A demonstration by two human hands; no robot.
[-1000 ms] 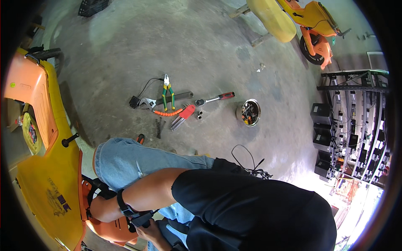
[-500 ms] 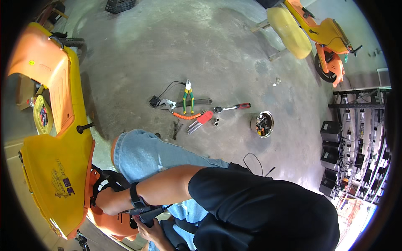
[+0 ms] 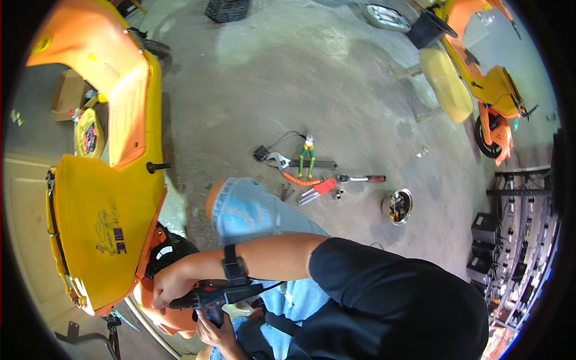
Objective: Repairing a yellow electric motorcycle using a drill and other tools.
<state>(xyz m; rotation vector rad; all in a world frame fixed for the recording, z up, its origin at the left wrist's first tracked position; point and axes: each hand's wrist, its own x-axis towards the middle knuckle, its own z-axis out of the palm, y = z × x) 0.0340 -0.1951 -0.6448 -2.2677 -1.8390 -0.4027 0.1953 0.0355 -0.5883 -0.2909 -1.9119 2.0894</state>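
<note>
By the curved orange panel (image 3: pixel 173 323), our left hand (image 3: pixel 217 332) clasps a black-and-red power tool (image 3: pixel 210 299); our right hand (image 3: pixel 173 284) curls, whether gripping we cannot tell.

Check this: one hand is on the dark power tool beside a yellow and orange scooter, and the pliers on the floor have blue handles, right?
Not quite: the head view shows the pliers on the floor with green and yellow handles, not blue. The rest holds: one hand is on the dark power tool beside a yellow and orange scooter.
</note>
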